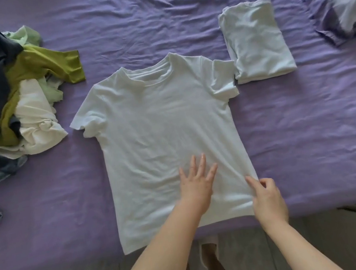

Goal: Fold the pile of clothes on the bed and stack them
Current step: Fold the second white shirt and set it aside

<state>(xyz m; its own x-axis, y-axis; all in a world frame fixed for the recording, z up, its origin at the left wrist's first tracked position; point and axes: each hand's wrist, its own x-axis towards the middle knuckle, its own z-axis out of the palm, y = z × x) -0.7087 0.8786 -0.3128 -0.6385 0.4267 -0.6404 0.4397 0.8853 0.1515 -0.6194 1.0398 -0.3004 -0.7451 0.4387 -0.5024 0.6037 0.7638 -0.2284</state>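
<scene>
Head view: at far left the jumbled pile of dark, olive-green and white clothes [6,94] waits on the purple bed sheet [307,116]. Mid-bed, the pale white cotton T-shirt [159,126] lies spread flat. Your left hand [196,183] presses it, fingers splayed; your right hand [267,200] pinches the hem's side edge. Smooth outward before folding. The folded pale shirt [255,41] sits right.
</scene>
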